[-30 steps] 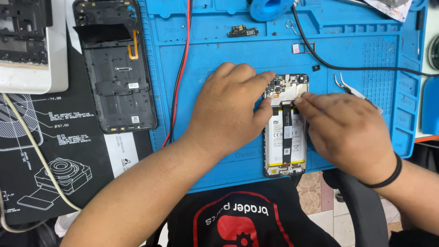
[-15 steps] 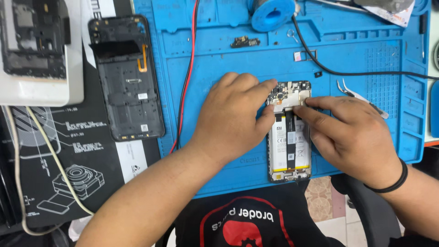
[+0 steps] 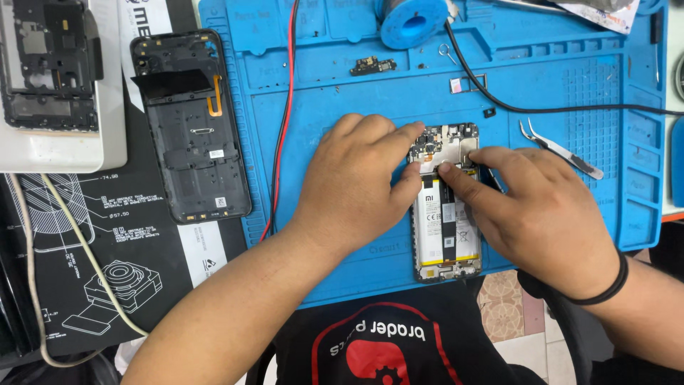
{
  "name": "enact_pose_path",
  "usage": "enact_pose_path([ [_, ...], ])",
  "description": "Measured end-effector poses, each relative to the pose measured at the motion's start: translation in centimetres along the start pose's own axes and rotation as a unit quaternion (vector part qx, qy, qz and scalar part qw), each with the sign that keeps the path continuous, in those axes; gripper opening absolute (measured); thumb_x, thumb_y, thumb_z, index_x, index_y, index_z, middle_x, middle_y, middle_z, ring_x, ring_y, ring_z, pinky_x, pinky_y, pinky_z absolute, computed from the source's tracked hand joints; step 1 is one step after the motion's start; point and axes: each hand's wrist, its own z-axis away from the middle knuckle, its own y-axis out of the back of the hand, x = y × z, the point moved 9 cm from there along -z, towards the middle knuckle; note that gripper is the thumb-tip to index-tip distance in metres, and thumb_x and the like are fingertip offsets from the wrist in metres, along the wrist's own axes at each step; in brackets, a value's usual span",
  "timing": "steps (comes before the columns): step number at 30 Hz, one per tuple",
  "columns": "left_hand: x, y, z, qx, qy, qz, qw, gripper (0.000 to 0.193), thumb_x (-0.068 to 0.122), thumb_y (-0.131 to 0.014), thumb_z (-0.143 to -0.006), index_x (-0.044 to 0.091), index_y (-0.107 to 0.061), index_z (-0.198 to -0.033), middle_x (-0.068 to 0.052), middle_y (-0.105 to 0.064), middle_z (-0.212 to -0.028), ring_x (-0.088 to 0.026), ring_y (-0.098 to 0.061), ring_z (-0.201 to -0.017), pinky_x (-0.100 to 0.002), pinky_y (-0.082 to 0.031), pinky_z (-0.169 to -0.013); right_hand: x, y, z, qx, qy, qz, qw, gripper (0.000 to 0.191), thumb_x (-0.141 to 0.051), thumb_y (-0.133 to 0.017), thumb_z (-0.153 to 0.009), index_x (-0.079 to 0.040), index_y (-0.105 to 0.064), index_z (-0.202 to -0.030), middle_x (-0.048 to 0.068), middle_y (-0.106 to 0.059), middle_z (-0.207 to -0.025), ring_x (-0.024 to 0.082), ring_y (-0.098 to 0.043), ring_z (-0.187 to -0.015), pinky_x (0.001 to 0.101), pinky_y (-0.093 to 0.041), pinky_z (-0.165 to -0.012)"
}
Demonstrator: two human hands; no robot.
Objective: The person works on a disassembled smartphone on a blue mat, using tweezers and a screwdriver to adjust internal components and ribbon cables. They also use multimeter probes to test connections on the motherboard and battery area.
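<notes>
Opened phone (image 3: 445,214), centre frame, long axis vertical: left hand (image 3: 360,182) pinches its top edge, right hand (image 3: 541,214) presses beside, holding nothing.

Labels and printed sheets on a repair desk

A white battery label (image 3: 443,221) with small black symbols runs down the opened phone at centre, crossed by a black strip. Two small white stickers (image 3: 217,153) sit on the black back cover to the left. A black printed sheet (image 3: 85,249) with white line drawings and text blocks lies at lower left. A crumpled white package (image 3: 598,13) with coloured print lies at the top right edge.
</notes>
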Motion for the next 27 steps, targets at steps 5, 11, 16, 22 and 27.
enact_pose_path([
  [5, 0.0, 0.0, 0.0, -0.011, 0.005, 0.012, 1.000, 0.033, 0.016, -0.075, -0.087, 0.006, -0.074, -0.118, -0.007, -0.066, -0.094, -0.029, -0.061, -0.095, -0.041, -0.051, -0.087, 1.9, -0.3, 0.0, -0.013, -0.044, -0.122, 0.991, 0.040, -0.007, -0.073, -0.078, -0.013, -0.076, -0.117, 0.008, -0.069, -0.108, 0.026, -0.066, -0.086, 0.0390, -0.053, -0.075],
  [11, 0.1, 0.0, -0.1, -0.029, 0.006, 0.008, 1.000, 0.034, 0.017, -0.076, -0.087, 0.004, -0.074, -0.119, -0.009, -0.066, -0.094, -0.031, -0.061, -0.096, -0.042, -0.050, -0.087, 3.8, 0.4, -0.1, 0.037, -0.092, -0.178, 0.979, 0.031, -0.012, -0.073, -0.092, -0.004, -0.070, -0.121, 0.012, -0.069, -0.111, 0.030, -0.069, -0.095, 0.0362, -0.055, -0.079],
  [16, -0.2, 0.5, -0.2, -0.021, 0.026, 0.034, 0.999, 0.034, 0.015, -0.076, -0.087, 0.001, -0.073, -0.118, -0.011, -0.066, -0.099, -0.032, -0.061, -0.099, -0.041, -0.050, -0.089, 4.5, -0.1, -1.5, 0.031, -0.084, -0.170, 0.981, 0.027, -0.011, -0.074, -0.093, -0.003, -0.072, -0.119, 0.013, -0.071, -0.109, 0.031, -0.070, -0.095, 0.0367, -0.056, -0.078],
  [22, -0.3, 0.2, -0.3, -0.040, 0.036, 0.009, 0.999, 0.030, 0.015, -0.077, -0.087, 0.003, -0.075, -0.114, -0.010, -0.066, -0.095, -0.032, -0.061, -0.098, -0.042, -0.050, -0.088, 4.5, -0.4, -2.7, 0.017, -0.078, -0.155, 0.985, 0.018, -0.009, -0.075, -0.090, -0.004, -0.073, -0.108, 0.012, -0.070, -0.100, 0.032, -0.069, -0.089, 0.0390, -0.055, -0.075],
  [27, -0.3, 0.2, -0.3, -0.041, 0.037, 0.008, 0.998, 0.031, 0.015, -0.077, -0.087, 0.003, -0.074, -0.115, -0.009, -0.066, -0.095, -0.031, -0.061, -0.097, -0.042, -0.050, -0.087, 5.2, -1.1, -3.4, -0.012, -0.096, -0.205, 0.974, 0.020, -0.008, -0.076, -0.086, -0.003, -0.070, -0.104, 0.012, -0.066, -0.094, 0.025, -0.068, -0.083, 0.0362, -0.054, -0.071],
])
